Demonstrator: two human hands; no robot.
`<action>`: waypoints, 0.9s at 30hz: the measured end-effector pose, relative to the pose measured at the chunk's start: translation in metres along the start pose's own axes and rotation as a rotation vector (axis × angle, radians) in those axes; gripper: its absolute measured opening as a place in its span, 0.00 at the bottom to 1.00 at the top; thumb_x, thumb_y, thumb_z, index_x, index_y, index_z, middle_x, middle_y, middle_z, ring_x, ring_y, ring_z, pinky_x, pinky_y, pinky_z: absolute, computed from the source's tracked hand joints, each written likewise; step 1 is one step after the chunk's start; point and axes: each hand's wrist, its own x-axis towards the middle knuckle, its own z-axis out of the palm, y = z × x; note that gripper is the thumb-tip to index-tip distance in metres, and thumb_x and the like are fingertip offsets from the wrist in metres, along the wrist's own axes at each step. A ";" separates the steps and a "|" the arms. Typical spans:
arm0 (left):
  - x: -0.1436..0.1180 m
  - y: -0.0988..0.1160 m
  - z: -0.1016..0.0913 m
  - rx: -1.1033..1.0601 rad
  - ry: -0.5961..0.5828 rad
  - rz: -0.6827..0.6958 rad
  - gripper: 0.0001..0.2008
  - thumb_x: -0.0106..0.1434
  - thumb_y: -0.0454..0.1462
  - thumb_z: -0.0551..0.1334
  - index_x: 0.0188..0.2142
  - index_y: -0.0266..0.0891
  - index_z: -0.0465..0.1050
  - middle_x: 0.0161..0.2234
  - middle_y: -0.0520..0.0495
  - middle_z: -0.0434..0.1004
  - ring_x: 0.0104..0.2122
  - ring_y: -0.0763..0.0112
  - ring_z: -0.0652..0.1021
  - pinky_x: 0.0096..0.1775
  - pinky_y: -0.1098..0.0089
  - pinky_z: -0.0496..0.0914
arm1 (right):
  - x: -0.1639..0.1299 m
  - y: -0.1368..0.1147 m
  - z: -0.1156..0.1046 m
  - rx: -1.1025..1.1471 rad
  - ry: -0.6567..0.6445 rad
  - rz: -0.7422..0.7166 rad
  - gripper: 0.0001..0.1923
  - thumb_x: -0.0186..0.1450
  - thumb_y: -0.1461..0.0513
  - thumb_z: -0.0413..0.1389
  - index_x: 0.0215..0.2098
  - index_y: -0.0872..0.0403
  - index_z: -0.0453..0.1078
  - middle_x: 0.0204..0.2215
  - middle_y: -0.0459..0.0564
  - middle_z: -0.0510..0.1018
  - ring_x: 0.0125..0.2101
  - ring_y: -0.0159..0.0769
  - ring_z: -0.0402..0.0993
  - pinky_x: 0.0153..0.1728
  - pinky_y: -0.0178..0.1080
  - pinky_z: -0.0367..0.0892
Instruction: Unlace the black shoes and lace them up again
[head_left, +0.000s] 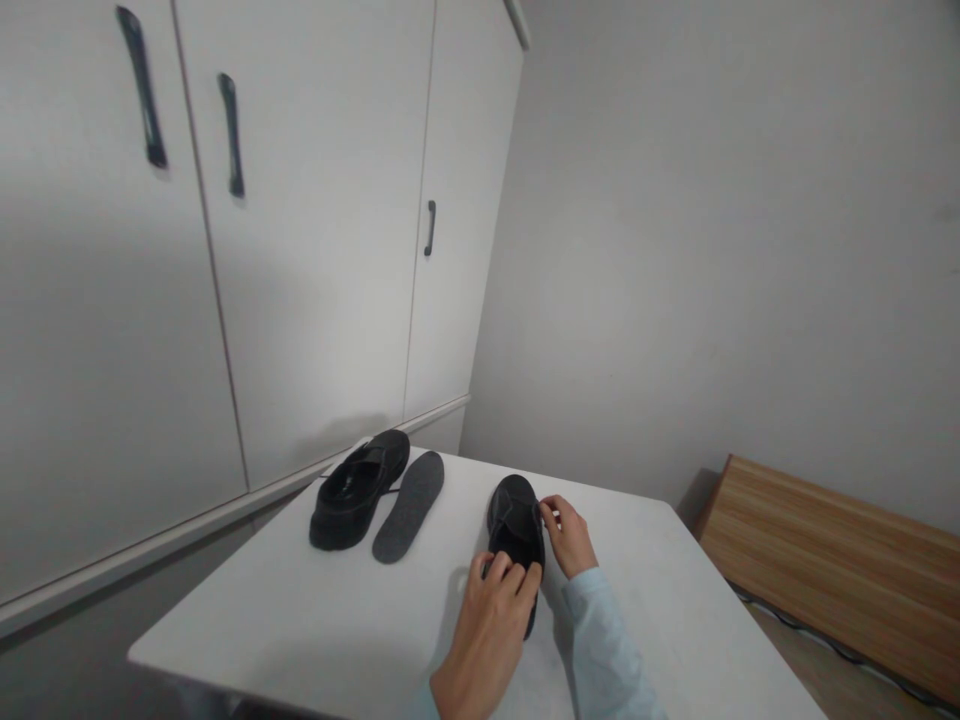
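Note:
A black shoe [514,505] stands on the white table with its toe pointing away from me. My left hand [491,620] reaches over its heel end, fingers curled over the rim of the opening; the fingertips are partly hidden inside. At the shoe's right side, near the front of the opening, is my right hand [568,535], its thumb and fingers pinched together against the upper. What lies in that pinch is too small to make out. To the left, a grey insole [409,508] lies flat beside a second black shoe [360,490].
The white table [300,630] stands by white cabinet doors [322,220] with dark handles. A grey wall [712,250] rises behind it. At the right is a wooden board or bench top [832,560], lower than the table.

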 end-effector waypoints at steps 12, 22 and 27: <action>0.006 0.003 0.011 -0.094 -0.002 0.014 0.13 0.65 0.33 0.53 0.49 0.43 0.65 0.38 0.49 0.73 0.41 0.65 0.69 0.49 0.57 0.59 | -0.001 -0.007 -0.004 0.083 0.004 -0.022 0.17 0.60 0.53 0.52 0.43 0.52 0.71 0.40 0.53 0.73 0.39 0.40 0.70 0.41 0.42 0.68; 0.010 0.012 -0.004 -0.040 -0.041 0.056 0.19 0.62 0.37 0.58 0.52 0.37 0.62 0.40 0.44 0.73 0.43 0.60 0.70 0.47 0.54 0.62 | 0.001 -0.002 -0.003 0.085 -0.001 -0.042 0.13 0.60 0.56 0.51 0.37 0.53 0.72 0.38 0.53 0.74 0.39 0.40 0.71 0.42 0.43 0.67; 0.024 -0.009 -0.033 -0.210 -0.081 0.086 0.15 0.61 0.41 0.59 0.48 0.42 0.66 0.40 0.46 0.72 0.43 0.63 0.70 0.44 0.62 0.66 | 0.001 -0.003 -0.003 0.083 -0.001 -0.048 0.12 0.60 0.57 0.51 0.37 0.52 0.72 0.37 0.52 0.75 0.39 0.40 0.71 0.42 0.43 0.67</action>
